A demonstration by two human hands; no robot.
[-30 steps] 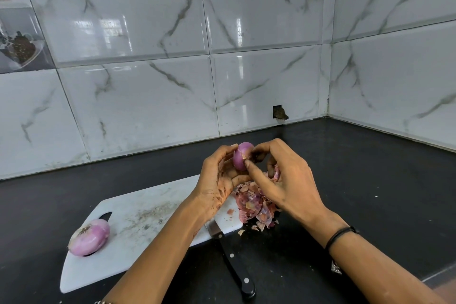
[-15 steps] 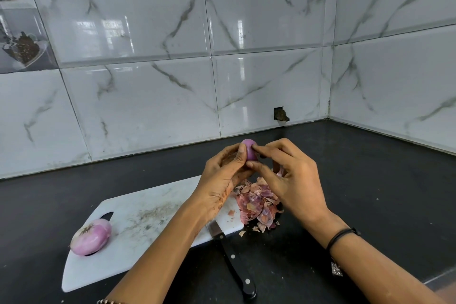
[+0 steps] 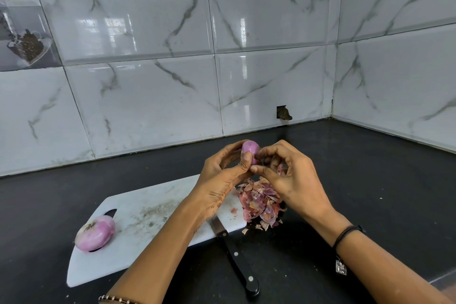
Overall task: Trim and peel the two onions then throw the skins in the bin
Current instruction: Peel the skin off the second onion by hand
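Held onion (image 3: 250, 149): peeled, pale purple, raised in the air above the far right corner of the cutting board (image 3: 148, 210), between both hands.

Left hand (image 3: 222, 175): fingers curled round the held onion from its left side, thumb pressed against its near face. Firm grasp.

Right hand (image 3: 291, 180): fingers bent, with thumb and forefinger tips pinching at the held onion's right side. Whether they nip loose skin or the bulb itself cannot be determined. A scrap of skin shows behind these fingers.

Second onion (image 3: 95, 232): lies on its side at the board's near left corner, partly over the handle slot. It is peeled and glossy, trimmed end facing up and left.

Skins (image 3: 261, 202): a loose heap at the board's right edge, spilling off it onto the black countertop (image 3: 370, 180), directly under the right hand.

Knife (image 3: 237, 259): blade rests on the board's near right edge, partly hidden by the left forearm. Its black riveted handle extends off the board toward the person.

Board surface: white, marked with fine debris around its middle.
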